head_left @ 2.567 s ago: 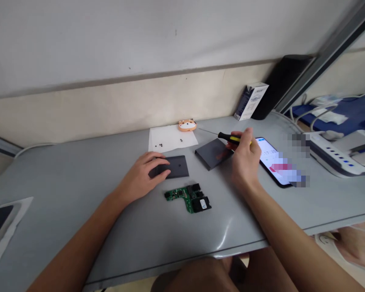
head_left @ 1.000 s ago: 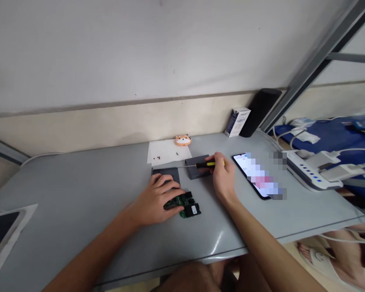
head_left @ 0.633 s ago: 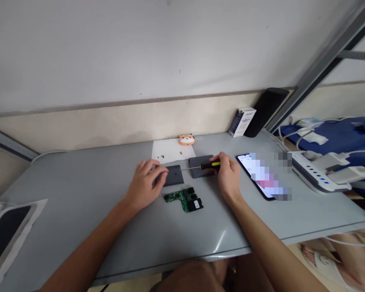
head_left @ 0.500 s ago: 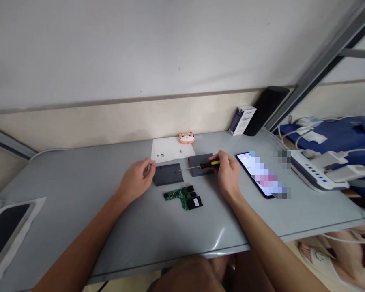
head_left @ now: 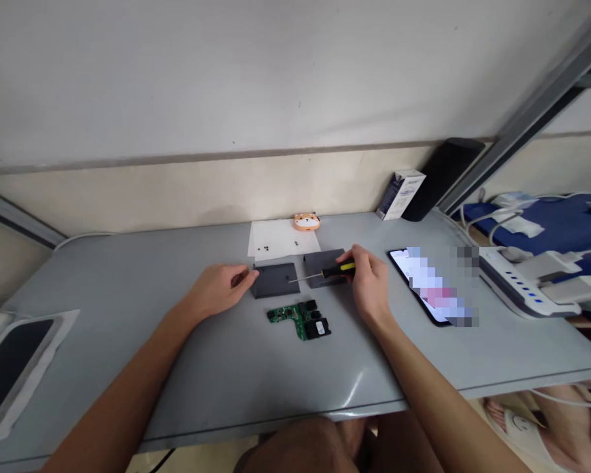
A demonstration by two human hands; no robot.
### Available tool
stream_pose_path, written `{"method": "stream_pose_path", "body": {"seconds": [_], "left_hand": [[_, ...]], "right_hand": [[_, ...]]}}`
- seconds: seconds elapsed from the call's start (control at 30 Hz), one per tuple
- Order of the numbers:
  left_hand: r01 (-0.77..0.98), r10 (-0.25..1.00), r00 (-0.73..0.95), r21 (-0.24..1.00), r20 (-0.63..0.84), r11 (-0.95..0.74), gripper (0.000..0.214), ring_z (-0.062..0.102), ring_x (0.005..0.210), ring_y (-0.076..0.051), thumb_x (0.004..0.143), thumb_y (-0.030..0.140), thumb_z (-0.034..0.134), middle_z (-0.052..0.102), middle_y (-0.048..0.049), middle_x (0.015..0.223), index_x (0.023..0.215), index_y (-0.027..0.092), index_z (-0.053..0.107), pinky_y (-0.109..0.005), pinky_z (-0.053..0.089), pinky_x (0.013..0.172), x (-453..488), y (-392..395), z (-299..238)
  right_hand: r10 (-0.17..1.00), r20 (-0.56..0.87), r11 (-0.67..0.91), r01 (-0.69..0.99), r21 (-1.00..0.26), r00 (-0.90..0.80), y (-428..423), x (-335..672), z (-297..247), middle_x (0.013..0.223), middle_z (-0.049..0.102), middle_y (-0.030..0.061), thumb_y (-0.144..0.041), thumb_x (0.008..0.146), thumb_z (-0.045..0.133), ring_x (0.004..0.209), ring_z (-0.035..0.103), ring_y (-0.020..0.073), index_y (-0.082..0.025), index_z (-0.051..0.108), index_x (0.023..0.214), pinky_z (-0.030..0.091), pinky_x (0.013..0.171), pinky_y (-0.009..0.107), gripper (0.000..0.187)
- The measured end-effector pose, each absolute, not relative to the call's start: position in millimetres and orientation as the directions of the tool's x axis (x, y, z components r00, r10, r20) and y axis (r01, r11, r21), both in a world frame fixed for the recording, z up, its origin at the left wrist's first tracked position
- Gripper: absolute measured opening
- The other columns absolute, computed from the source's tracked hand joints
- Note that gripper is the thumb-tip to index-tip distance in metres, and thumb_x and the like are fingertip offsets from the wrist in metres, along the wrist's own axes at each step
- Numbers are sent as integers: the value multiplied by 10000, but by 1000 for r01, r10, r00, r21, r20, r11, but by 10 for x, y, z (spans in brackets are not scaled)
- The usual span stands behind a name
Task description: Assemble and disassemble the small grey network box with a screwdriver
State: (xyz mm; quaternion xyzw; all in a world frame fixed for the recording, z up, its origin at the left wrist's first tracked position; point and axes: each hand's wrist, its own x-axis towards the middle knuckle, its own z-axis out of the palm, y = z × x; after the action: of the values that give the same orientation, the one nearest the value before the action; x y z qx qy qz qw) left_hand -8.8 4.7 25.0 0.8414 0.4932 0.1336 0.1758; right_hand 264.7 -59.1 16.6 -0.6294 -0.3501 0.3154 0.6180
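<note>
My right hand (head_left: 370, 279) is closed around the black and yellow handle of a screwdriver (head_left: 339, 269). The thin shaft points left, its tip over a dark flat cover (head_left: 274, 281). At that cover's left edge, the thumb and fingertips of my left hand (head_left: 225, 288) are drawn together and grip it. Partly behind the screwdriver and right hand lies a second dark casing piece (head_left: 317, 264). A green circuit board (head_left: 299, 320) with black components rests on the desk in front of the cover.
White paper (head_left: 278, 238) with several tiny dark screws lies behind, an orange animal-faced case (head_left: 306, 222) on it. To the right are a lit phone (head_left: 418, 282), a power strip (head_left: 525, 286), a carton (head_left: 401, 195) and a black cylinder (head_left: 443, 177). A dark tablet-like object (head_left: 17, 368) is at left.
The view has shifted slightly. My left fingertips have moved slightly down along the cover's left edge. The screwdriver tip has moved a little lower over the cover, still in my right hand.
</note>
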Motion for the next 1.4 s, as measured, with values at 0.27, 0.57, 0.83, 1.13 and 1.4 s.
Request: {"method": "stream_pose_path", "body": {"seconds": [0.27, 0.57, 0.83, 1.13, 1.4], "left_hand": [[740, 835, 536, 407, 122, -535, 433, 427, 533, -155, 981, 455, 440, 478, 9, 553, 621, 218, 402, -298, 292, 580, -40, 16, 258], [722, 841, 520, 450, 147, -525, 439, 387, 567, -154, 999, 458, 376, 414, 12, 569, 639, 223, 287, -301, 303, 599, -1, 17, 230], [750, 876, 440, 455, 199, -480, 447, 328, 556, -145, 969, 452, 400, 336, 20, 546, 611, 223, 260, -318, 266, 613, -71, 66, 301], [813, 932, 273, 460, 240, -357, 432, 340, 573, -146, 953, 449, 375, 327, 17, 547, 597, 231, 260, -313, 244, 604, -253, 136, 337], [756, 895, 421, 487, 150, -437, 462, 350, 558, -143, 974, 485, 381, 384, 15, 554, 613, 219, 272, -313, 268, 613, -45, 34, 201]], "right_hand": [[807, 35, 31, 17, -999, 590, -601, 2661, 138, 669, 628, 25, -576, 868, 541, 631, 556, 157, -205, 659, 614, 402, 550, 285, 465], [750, 63, 151, -79, -985, 659, -568, 2747, 160, 674, 562, 3, -760, 765, 674, 618, 519, 145, -203, 625, 641, 391, 562, 286, 573], [764, 39, 225, -209, -952, 644, -518, 2832, 111, 616, 464, -23, -824, 767, 653, 587, 402, 125, -217, 527, 569, 306, 551, 280, 651], [735, 217, 335, -66, -940, 643, -541, 2831, 69, 583, 445, -17, -735, 936, 524, 589, 435, 135, -224, 509, 546, 346, 607, 304, 644], [595, 443, 570, 36, -821, 670, -655, 2777, 225, 601, 488, -9, -632, 1021, 481, 613, 595, 167, -232, 503, 582, 484, 664, 341, 595]]}}
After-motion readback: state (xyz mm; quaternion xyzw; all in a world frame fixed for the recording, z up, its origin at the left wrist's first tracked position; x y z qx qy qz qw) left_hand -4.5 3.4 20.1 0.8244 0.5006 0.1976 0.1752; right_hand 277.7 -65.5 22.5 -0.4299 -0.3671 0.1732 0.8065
